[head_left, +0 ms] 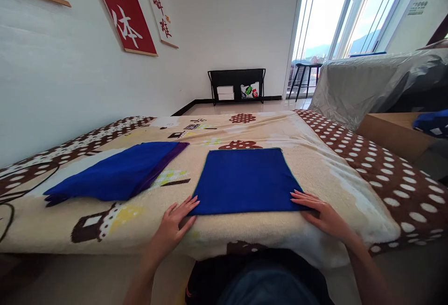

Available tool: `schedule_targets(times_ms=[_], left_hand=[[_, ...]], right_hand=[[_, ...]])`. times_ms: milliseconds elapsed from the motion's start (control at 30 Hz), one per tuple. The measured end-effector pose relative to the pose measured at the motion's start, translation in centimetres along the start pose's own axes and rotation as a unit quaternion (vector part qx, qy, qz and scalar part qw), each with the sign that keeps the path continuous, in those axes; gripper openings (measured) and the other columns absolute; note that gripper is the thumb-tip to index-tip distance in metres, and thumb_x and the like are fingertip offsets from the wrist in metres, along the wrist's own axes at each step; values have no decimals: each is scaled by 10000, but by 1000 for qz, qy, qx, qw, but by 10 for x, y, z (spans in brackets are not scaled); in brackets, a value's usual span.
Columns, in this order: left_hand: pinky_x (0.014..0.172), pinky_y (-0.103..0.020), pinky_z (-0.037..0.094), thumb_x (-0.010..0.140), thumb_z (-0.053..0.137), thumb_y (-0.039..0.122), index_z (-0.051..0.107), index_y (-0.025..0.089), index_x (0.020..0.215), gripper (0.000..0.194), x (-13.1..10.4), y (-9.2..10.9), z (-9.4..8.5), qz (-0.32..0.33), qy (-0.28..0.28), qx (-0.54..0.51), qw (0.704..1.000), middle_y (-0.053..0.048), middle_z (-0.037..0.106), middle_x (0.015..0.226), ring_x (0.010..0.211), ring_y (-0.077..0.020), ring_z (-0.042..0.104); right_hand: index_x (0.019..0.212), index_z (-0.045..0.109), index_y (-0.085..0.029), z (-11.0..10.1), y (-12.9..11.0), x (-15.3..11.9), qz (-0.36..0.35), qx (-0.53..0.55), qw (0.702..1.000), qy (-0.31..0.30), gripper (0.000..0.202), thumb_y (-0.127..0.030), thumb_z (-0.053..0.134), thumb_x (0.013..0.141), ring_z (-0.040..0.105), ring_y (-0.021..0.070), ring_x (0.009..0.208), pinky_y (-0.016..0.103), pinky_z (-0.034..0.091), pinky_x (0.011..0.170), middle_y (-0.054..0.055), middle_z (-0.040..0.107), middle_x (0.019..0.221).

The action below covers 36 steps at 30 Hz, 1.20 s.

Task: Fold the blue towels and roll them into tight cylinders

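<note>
A blue cloth [247, 181] lies flat on the patterned blanket in front of me, a roughly square shape with thin greenish edging along its sides. At its near left corner rests my left hand [177, 223], fingers stretched out and thumb apart. My right hand [324, 216] touches the near right corner, its fingers extended over the cloth and the thumb lower down. Both hands look open. To the left is a pile of blue cloths [115, 169], layered unevenly, with a purple cloth [163, 167] showing along its right side.
The cream blanket [336, 183] has brown polka-dot borders and covers a low, wide surface. Beyond it, a black rack [236, 77] stands against the wall. A plastic-covered piece of furniture [364, 81], a wooden box [388, 132] and a black stool [304, 74] are on the right.
</note>
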<state>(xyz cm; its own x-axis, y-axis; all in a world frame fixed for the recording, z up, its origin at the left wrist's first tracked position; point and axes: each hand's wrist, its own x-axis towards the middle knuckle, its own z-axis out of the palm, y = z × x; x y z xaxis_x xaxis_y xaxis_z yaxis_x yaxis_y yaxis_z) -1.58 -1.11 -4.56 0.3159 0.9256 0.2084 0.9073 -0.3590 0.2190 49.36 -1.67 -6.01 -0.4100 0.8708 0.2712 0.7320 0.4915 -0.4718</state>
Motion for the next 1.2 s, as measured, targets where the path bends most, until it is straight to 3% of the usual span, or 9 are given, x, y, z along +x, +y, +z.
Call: schedule_targets(times_ms=[100,233,333,433,633,833,1033,1200], left_hand=[[1121,-427,353,1010,398,405,564,334,1365,398,0,-14,7,35,67,-22,997,-20,572,1423,1372,-188,485],[1024,-381,370,999,487,295,614,319,1288,317,1,-22,11,123,166,9,978,-11,661,1314,1294,-200,566],[994,-387,335,972,514,178,625,314,1255,333,-2,-21,6,163,201,57,964,2,707,1234,1292,-219,568],[985,-396,319,945,525,124,635,298,1219,343,-5,-18,1,180,209,82,958,-2,716,1217,1290,-231,569],[982,-411,317,922,540,103,637,277,1178,324,-8,-17,-3,179,230,56,955,1,729,1190,1262,-235,586],[993,-439,338,872,602,137,685,315,1051,266,-12,-11,-10,156,242,8,958,42,762,1035,1145,-242,622],[987,-427,398,879,579,167,715,309,974,218,-13,-8,-14,125,213,-59,967,26,734,1054,1131,-234,604],[976,-402,411,884,585,195,722,332,1014,233,-16,-14,-14,120,178,-104,971,47,748,1053,1113,-221,615]], right_hand=[[1246,686,-271,2,11,-3,-11,33,999,41,415,-220,453,906,516,220,1339,479,383,1168,18,592,1383],[1165,716,-258,15,22,-7,-28,-26,987,158,342,-220,506,898,632,227,1197,458,503,1037,26,679,1261],[1187,690,-272,25,29,-16,-40,-96,966,235,299,-240,569,915,653,227,1146,451,502,984,18,690,1240],[1199,677,-286,27,35,-24,-59,-126,954,264,286,-227,589,933,662,210,1113,421,496,949,8,700,1218],[1221,671,-315,14,39,-34,-83,-146,952,257,309,-211,606,937,665,203,1092,391,496,899,-21,712,1194],[1189,694,-351,1,34,-46,-62,-118,961,242,277,-271,608,939,606,236,1176,448,481,963,-30,671,1276],[1034,749,-323,-2,24,-44,-12,39,977,211,174,-322,612,926,579,254,1214,469,491,1004,8,689,1234],[982,744,-290,-6,24,-39,39,123,982,139,166,-379,623,912,542,269,1266,484,448,1069,37,687,1229]])
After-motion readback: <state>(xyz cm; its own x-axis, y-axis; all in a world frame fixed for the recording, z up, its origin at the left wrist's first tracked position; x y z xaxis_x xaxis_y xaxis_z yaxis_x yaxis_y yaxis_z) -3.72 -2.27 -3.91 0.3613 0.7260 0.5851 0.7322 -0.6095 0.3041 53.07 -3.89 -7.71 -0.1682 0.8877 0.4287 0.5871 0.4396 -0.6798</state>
